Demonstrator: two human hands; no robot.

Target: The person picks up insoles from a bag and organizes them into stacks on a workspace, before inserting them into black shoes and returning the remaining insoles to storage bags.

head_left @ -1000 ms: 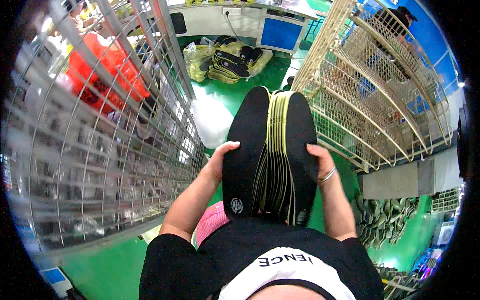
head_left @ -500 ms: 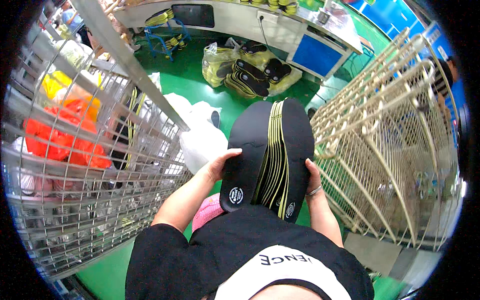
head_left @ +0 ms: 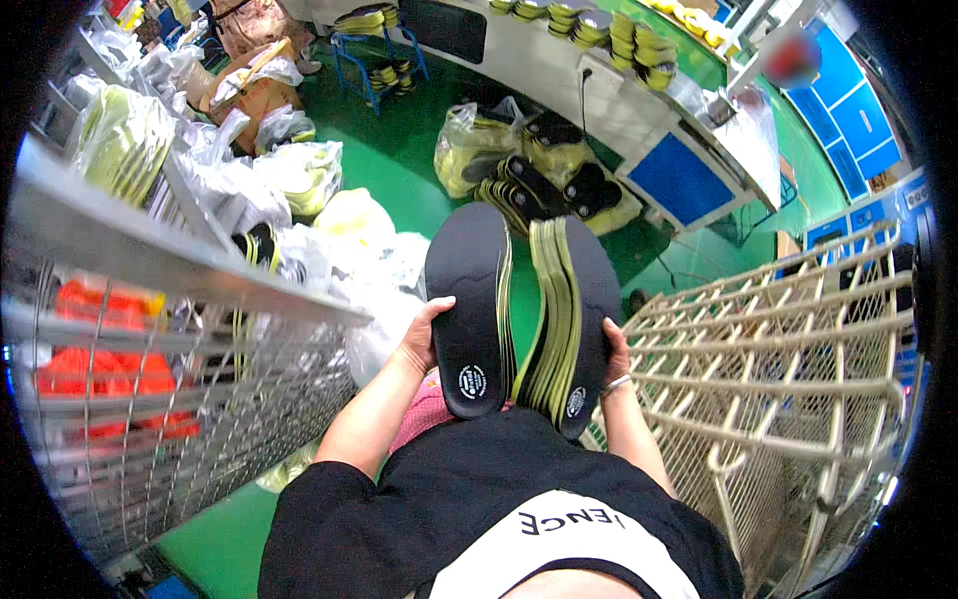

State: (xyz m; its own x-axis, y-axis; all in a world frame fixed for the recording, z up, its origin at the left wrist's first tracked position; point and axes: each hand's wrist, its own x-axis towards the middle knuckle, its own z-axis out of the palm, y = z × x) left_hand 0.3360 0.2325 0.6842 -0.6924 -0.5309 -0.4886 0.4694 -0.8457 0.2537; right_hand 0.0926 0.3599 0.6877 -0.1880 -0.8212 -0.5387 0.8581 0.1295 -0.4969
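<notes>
Two stacks of black shoe insoles with yellow-green undersides are held in front of my body. My left hand [head_left: 426, 334] is closed on the outer side of the left insole stack [head_left: 466, 299], thumb on its top face. On the other side, my right hand [head_left: 616, 357] grips the outer edge of the right insole stack [head_left: 589, 299], whose layered yellow-green edges face inward. A gap showing green floor parts the stacks at the middle. Both have a round white mark near the heel. Most fingers are hidden beneath. Pink fabric [head_left: 424, 409] shows below the left stack.
A metal mesh cage [head_left: 200, 399] stands close on my left, and a cream wire rack [head_left: 778, 389] on my right. Ahead on the green floor lie bagged insoles [head_left: 519, 190], before a workbench [head_left: 559, 90]. White plastic bags [head_left: 369, 260] crowd the front left.
The view has shifted forward, showing more of the bench and bags. The two insole stacks have spread apart, with a wider gap between them. Both hands keep their hold.
</notes>
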